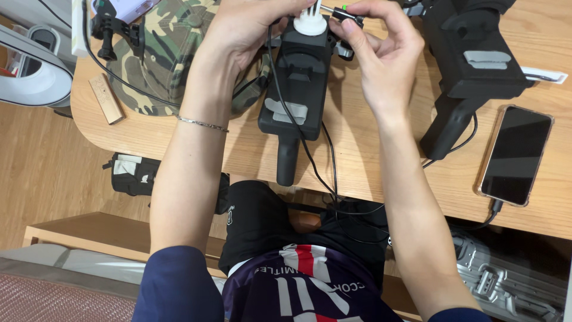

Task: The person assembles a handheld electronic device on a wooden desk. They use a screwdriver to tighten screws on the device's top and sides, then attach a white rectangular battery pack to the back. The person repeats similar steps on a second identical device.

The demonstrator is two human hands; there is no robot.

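Note:
A black pistol-grip device (295, 89) lies on the wooden table (369, 161) with its handle toward me. A white round mount (310, 24) sits at its far end. My left hand (247, 30) grips that far end beside the white mount. My right hand (381, 53) pinches a small black screw part with a green tip (348, 15) at the mount. A black cable (316, 161) runs from under my left hand across the device and off the table edge.
A second black pistol-grip device (471, 65) lies at the right, next to a dark phone (515, 155) in a clear case. A camouflage cap (173, 53) and a small wooden block (106, 98) lie at the left. A silver case (506, 280) sits below the table.

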